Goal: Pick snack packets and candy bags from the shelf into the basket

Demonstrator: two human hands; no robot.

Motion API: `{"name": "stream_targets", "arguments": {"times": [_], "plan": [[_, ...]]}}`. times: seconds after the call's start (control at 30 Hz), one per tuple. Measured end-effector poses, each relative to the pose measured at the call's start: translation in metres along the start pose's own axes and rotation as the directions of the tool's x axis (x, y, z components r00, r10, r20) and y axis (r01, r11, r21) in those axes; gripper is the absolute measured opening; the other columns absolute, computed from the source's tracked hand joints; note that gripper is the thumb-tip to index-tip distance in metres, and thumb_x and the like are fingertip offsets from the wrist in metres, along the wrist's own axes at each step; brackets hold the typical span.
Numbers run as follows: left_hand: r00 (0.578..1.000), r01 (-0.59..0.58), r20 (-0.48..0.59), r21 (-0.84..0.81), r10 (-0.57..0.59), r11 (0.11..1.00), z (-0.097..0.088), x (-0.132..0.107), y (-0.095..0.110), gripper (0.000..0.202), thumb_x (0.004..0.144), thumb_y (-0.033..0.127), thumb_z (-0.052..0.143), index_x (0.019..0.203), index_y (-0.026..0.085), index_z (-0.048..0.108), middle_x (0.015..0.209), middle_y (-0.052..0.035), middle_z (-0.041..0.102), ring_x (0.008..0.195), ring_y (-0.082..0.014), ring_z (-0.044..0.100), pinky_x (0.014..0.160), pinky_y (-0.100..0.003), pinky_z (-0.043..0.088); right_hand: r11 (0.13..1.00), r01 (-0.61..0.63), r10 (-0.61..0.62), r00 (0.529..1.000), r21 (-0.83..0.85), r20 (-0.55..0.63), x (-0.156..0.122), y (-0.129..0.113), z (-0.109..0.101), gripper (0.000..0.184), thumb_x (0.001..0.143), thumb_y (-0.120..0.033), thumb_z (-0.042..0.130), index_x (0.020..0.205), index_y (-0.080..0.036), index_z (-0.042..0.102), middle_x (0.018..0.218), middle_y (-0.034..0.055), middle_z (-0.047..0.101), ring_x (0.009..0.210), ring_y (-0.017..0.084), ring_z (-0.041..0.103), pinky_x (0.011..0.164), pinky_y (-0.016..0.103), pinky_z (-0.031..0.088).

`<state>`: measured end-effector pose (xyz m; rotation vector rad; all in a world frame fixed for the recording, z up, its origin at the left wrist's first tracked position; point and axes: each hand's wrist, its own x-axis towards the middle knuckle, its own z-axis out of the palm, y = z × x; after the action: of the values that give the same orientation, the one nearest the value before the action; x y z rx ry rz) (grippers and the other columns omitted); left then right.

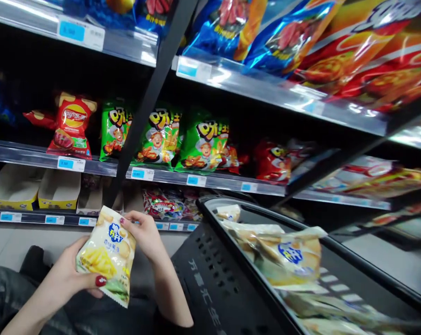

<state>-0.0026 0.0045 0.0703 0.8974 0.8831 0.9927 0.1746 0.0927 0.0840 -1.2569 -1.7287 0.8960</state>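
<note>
A pale yellow snack bag [107,256] with a blue logo and a picture of fries is held between my two hands, tilted, low in front of the shelves. My left hand [74,272] grips its lower left side, thumb pressed across the front. At the upper right edge my right hand [142,232] pinches the bag with its thumb on the front; its other fingers are partly hidden behind. To the right stands a black shopping basket [210,260] with several similar pale bags [294,260] inside.
The middle shelf holds a red chip bag [72,125] and green snack bags [205,142]. Below are yellow-edged cartons [13,186] and small colourful packets [164,202]. Large blue bags [224,28] and red bags [336,60] fill the upper shelf. A dark slanting post [149,97] crosses the shelves.
</note>
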Motion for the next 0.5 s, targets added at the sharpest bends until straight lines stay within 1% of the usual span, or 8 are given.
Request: {"name": "stream_targets", "arguments": {"times": [0.1, 0.2, 0.3, 0.4, 0.5], "plan": [[0.997, 0.034, -0.068, 0.033, -0.032, 0.999, 0.004, -0.006, 0.005, 0.066, 0.051, 0.024, 0.078, 0.110, 0.014, 0.049, 0.085, -0.0106, 0.070, 0.072, -0.0270, 0.065, 0.050, -0.029, 0.053, 0.989, -0.078, 0.074, 0.997, 0.124, 0.032, -0.002, 0.000, -0.001, 0.019, 0.066, -0.033, 0.062, 0.058, -0.016, 0.058, 0.059, 0.0012, 0.058, 0.057, 0.014, 0.052, 0.053, 0.023, 0.041], [0.993, 0.070, -0.102, 0.082, -0.062, 0.994, 0.001, -0.002, 0.002, 0.067, 0.048, 0.021, 0.078, 0.109, 0.014, 0.050, 0.084, -0.0101, 0.070, 0.072, -0.0288, 0.066, 0.051, -0.032, 0.053, 0.976, -0.085, 0.084, 0.996, 0.202, 0.015, -0.008, -0.010, -0.007, 0.020, 0.065, -0.034, 0.064, 0.061, -0.015, 0.058, 0.060, 0.0010, 0.058, 0.057, 0.013, 0.053, 0.051, 0.022, 0.040], [0.995, 0.077, -0.076, 0.165, -0.065, 0.983, -0.006, 0.007, -0.003, 0.054, 0.051, 0.018, 0.077, 0.100, 0.014, 0.055, 0.082, -0.0082, 0.070, 0.075, -0.0284, 0.065, 0.057, -0.035, 0.054, 0.969, -0.035, 0.022, 0.998, 0.243, 0.057, -0.018, -0.024, -0.016, 0.019, 0.067, -0.033, 0.064, 0.064, -0.015, 0.059, 0.059, 0.0003, 0.057, 0.055, 0.011, 0.050, 0.048, 0.021, 0.038], [0.998, 0.069, -0.032, 0.230, -0.063, 0.971, -0.012, 0.013, -0.006, 0.040, 0.054, 0.021, 0.075, 0.090, 0.014, 0.060, 0.080, -0.0067, 0.071, 0.076, -0.0271, 0.066, 0.063, -0.036, 0.054, 0.980, 0.052, -0.068, 0.995, 0.194, 0.075, -0.028, -0.035, -0.024, 0.016, 0.069, -0.031, 0.064, 0.064, -0.016, 0.061, 0.059, 0.0001, 0.055, 0.054, 0.010, 0.047, 0.047, 0.020, 0.036], [0.999, 0.038, -0.010, 0.248, -0.037, 0.968, -0.016, 0.012, -0.002, 0.029, 0.056, 0.023, 0.074, 0.082, 0.014, 0.065, 0.078, -0.0065, 0.072, 0.073, -0.0258, 0.066, 0.065, -0.035, 0.053, 0.978, 0.105, -0.123, 0.989, 0.183, 0.088, -0.033, -0.039, -0.028, 0.015, 0.071, -0.030, 0.063, 0.066, -0.017, 0.061, 0.064, 0.0011, 0.057, 0.058, 0.011, 0.049, 0.050, 0.021, 0.038]]}}
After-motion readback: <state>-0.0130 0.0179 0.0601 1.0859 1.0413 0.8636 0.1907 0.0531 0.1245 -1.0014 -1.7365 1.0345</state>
